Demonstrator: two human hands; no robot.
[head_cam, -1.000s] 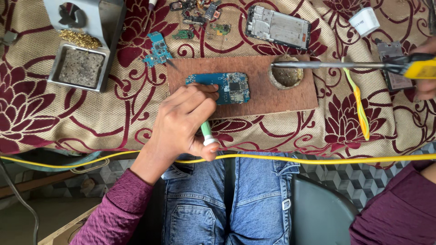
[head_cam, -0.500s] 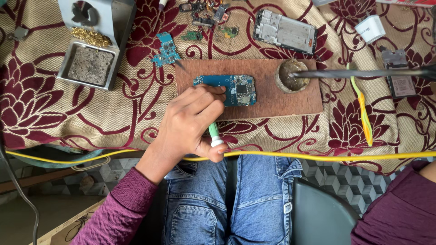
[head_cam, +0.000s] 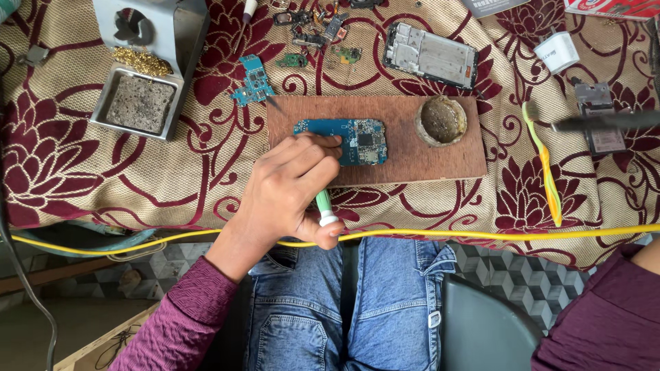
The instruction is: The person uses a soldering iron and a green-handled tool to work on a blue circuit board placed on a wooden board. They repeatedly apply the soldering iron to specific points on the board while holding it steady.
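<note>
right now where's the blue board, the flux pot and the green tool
blue board (head_cam: pixel 361 141), head view, on its bare right half
flux pot (head_cam: pixel 441 120), head view, on its inner middle
green tool (head_cam: pixel 324 205), head view, on the handle below the left hand (head_cam: pixel 292 189)

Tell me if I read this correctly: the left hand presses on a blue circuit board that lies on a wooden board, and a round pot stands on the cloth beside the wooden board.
Not quite. In the head view the round pot stands on the wooden board itself, at its right end, not on the cloth. The rest holds: the left hand presses on the blue circuit board lying on that board.
</note>
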